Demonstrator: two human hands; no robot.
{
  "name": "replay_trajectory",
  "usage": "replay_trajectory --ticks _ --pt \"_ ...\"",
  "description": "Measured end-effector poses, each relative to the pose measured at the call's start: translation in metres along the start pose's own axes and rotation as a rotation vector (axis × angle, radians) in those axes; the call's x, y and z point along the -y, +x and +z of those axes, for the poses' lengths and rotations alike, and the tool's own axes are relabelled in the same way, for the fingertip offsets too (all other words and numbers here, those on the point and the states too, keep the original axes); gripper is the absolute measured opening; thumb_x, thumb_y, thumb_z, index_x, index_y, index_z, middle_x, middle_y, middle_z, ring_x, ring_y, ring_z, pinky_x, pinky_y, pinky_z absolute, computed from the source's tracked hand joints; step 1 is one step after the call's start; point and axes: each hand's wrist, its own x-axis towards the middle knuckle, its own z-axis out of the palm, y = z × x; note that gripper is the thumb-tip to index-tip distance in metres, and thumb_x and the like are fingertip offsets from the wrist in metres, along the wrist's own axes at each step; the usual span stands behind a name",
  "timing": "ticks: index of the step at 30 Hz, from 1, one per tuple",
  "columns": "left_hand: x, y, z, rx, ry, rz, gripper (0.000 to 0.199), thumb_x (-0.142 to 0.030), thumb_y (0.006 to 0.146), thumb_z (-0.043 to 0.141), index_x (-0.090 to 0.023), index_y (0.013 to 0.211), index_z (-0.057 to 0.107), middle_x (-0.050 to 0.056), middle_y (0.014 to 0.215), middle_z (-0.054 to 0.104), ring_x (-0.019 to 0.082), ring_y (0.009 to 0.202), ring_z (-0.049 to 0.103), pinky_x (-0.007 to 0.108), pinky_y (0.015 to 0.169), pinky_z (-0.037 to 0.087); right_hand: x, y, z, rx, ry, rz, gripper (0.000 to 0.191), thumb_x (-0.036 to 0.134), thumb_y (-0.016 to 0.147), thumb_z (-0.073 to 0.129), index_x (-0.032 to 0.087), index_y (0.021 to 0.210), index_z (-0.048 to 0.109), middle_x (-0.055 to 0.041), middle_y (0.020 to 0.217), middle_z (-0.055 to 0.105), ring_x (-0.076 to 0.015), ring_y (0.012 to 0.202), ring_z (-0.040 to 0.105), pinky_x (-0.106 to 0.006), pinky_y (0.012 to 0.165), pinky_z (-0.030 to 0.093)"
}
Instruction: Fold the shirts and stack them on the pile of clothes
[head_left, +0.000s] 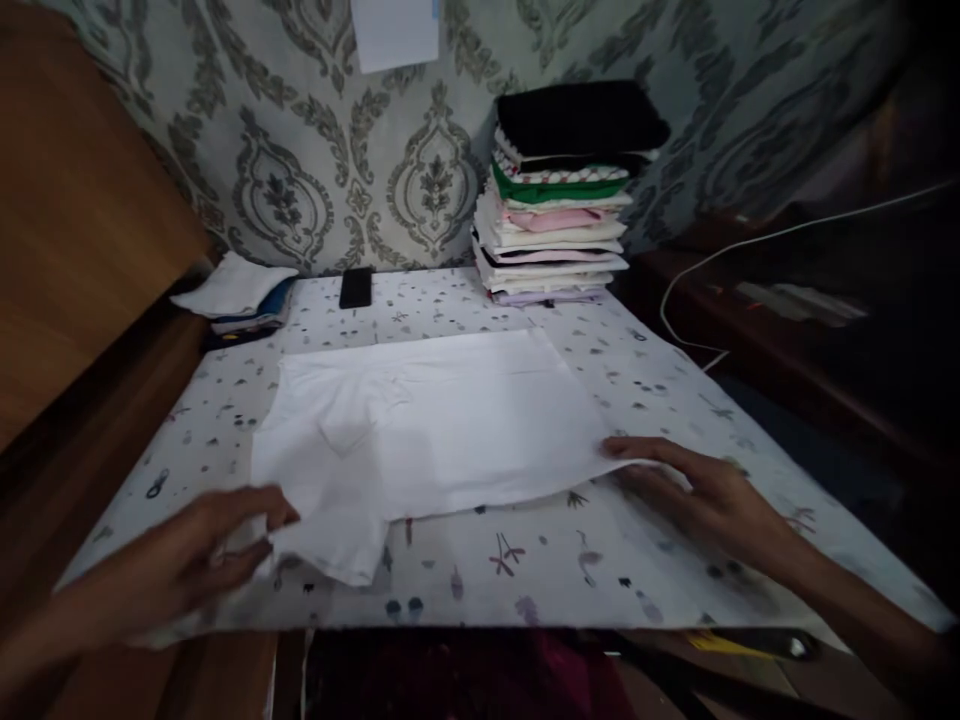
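A white T-shirt (472, 430) lies on its side across the table, folded lengthwise, with its sleeve (337, 530) toward the front left. My left hand (225, 535) pinches the shirt near the sleeve, between thumb and forefinger. At the hem on the right, my right hand (667, 475) grips the fabric's corner and lifts it slightly off the table. Most of the shirt rests flat, with some creases around the sleeve and shoulder.
A tall stack of folded clothes (559, 220) stands at the back right. At the back left are a smaller folded pile (244, 290) and a black phone (355, 288). A patterned cloth (517, 590) covers the table. A white cable (667, 300) hangs at the right edge.
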Motion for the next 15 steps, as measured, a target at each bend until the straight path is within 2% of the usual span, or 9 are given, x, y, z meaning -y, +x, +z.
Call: replay_trajectory --ticks 2,4,5,8,10,12,15 --pt "0.000 0.033 -0.033 0.038 -0.161 -0.085 0.025 -0.050 0.081 0.063 -0.030 0.095 0.072 0.005 0.101 0.074 0.025 0.088 0.068 0.029 0.071 0.055 0.005 0.027 -0.001 -0.023 0.118 0.105 0.038 0.063 0.086 0.059 0.028 0.095 0.071 -0.0084 0.091 0.074 -0.0279 0.082 0.071 -0.039 0.071 0.059" --pt "0.004 0.076 -0.054 -0.035 -0.327 -0.094 0.026 -0.051 0.076 0.069 -0.025 0.080 0.069 0.003 0.083 0.069 0.022 0.077 0.063 0.026 0.065 0.050 0.010 0.058 0.001 -0.040 0.232 0.177 0.044 0.068 0.079 0.064 0.024 0.087 0.068 -0.0052 0.075 0.067 -0.0216 0.067 0.063 -0.033 0.059 0.053" --pt "0.008 0.098 -0.059 -0.070 -0.395 -0.105 0.028 -0.051 0.071 0.073 -0.024 0.076 0.066 0.001 0.074 0.063 0.018 0.069 0.059 0.024 0.061 0.046 0.011 0.073 0.004 -0.055 0.275 0.207 0.047 0.069 0.075 0.067 0.023 0.082 0.065 -0.0027 0.068 0.062 -0.0185 0.061 0.058 -0.030 0.053 0.049" --pt "0.026 0.153 -0.051 -0.167 -0.596 -0.253 0.039 -0.052 0.060 0.079 -0.020 0.076 0.064 -0.002 0.070 0.055 0.013 0.060 0.050 0.022 0.053 0.039 0.010 0.106 0.016 -0.097 0.274 0.299 0.052 0.072 0.067 0.070 0.023 0.064 0.052 0.0036 0.053 0.044 -0.0118 0.048 0.040 -0.025 0.041 0.032" --pt "0.040 0.173 -0.037 -0.194 -0.660 -0.392 0.045 -0.055 0.059 0.078 -0.018 0.081 0.064 -0.002 0.068 0.053 0.011 0.059 0.047 0.021 0.052 0.037 0.008 0.115 0.022 -0.086 0.215 0.357 0.054 0.073 0.066 0.069 0.023 0.060 0.050 0.0042 0.050 0.041 -0.0103 0.045 0.034 -0.025 0.039 0.026" --pt "0.050 0.178 -0.025 -0.216 -0.691 -0.452 0.049 -0.057 0.061 0.077 -0.018 0.086 0.065 -0.003 0.067 0.053 0.011 0.060 0.049 0.021 0.053 0.039 0.007 0.116 0.024 -0.044 0.214 0.384 0.052 0.073 0.067 0.068 0.022 0.066 0.058 0.0035 0.051 0.043 -0.0107 0.045 0.035 -0.025 0.039 0.025" --pt "0.058 0.171 -0.017 -0.240 -0.704 -0.426 0.054 -0.056 0.059 0.081 -0.019 0.095 0.065 -0.003 0.071 0.056 0.012 0.064 0.054 0.022 0.056 0.043 0.007 0.109 0.022 -0.026 0.284 0.414 0.053 0.075 0.068 0.066 0.022 0.070 0.062 0.0050 0.048 0.038 -0.0107 0.042 0.031 -0.025 0.037 0.023"
